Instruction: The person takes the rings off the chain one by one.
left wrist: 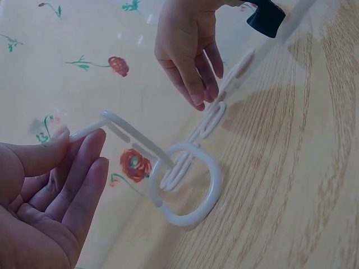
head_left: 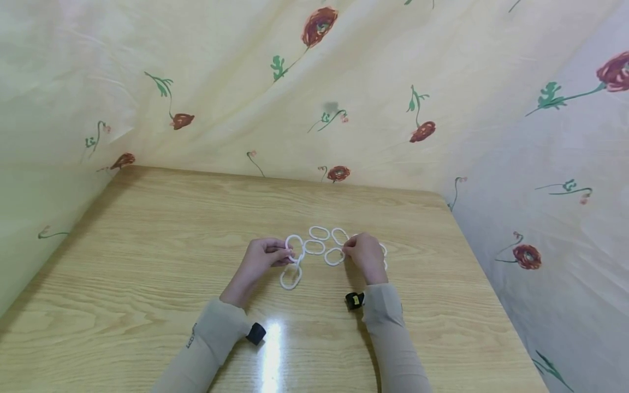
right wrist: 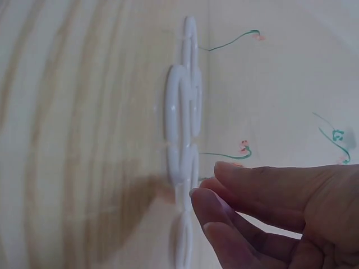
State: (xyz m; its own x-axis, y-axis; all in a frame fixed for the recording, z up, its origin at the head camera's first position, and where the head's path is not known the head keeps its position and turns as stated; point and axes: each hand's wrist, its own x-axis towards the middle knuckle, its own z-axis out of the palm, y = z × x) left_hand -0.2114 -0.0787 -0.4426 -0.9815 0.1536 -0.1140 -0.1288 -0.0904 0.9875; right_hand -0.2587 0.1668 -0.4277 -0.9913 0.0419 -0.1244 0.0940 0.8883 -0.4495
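Observation:
My left hand [head_left: 260, 257] pinches a white plastic link [left wrist: 88, 130] between thumb and fingertips. From it hang a middle link [left wrist: 140, 139] and a rounder end link [left wrist: 216, 182], joined as a short chain above the table. My right hand [head_left: 365, 255] hovers low over loose white links on the table's right side. In the right wrist view its fingertips [right wrist: 203, 197] are very near an oval link [right wrist: 173, 123], with nothing seen between thumb and fingers. That hand hides part of several links.
More loose oval links lie flat between the hands, one at the back [head_left: 319, 227] and one near the left hand [head_left: 314, 254]. The wooden table [head_left: 196, 218] meets a flowered cloth [head_left: 221, 109] at the back and sides. Each wrist wears a black camera [head_left: 255, 334].

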